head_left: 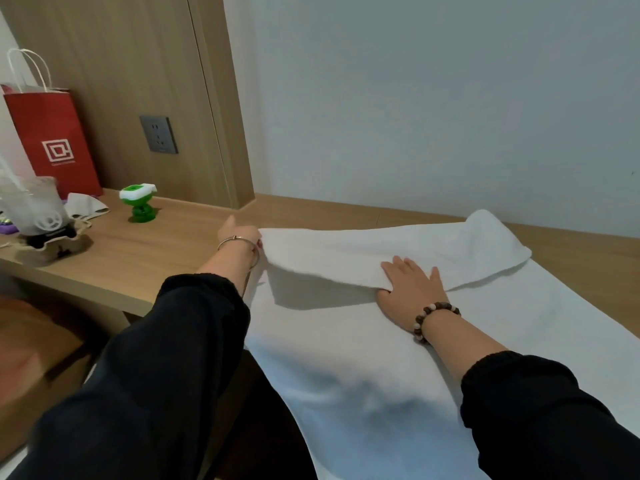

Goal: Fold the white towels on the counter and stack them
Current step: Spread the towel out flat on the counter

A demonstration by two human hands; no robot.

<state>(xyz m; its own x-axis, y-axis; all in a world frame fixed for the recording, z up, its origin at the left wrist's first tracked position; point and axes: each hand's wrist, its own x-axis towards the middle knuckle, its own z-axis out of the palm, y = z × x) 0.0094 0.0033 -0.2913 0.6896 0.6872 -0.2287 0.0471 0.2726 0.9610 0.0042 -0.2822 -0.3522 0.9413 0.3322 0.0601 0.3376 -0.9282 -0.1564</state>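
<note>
Near edge: large white terry towel [346,358] fills lower centre-right, hanging off the light wood counter [156,251]; right hand [412,289] flat, fingers spread, pressing the folded-over flap mid-frame, left hand [239,233] pinching the flap's raised left corner. Risk, my read: overhang drags the towel off, or uneven pull lands the flap skewed. Behind: red paper bag [52,140], green plastic toy [138,206] upper left, pale wall [415,98].

I see a home or hotel room: wood-panelled wall [104,64], socket [158,134], shopping bag [52,140] and takeaway cup [33,206] at the counter's [138,251] left end.
</note>
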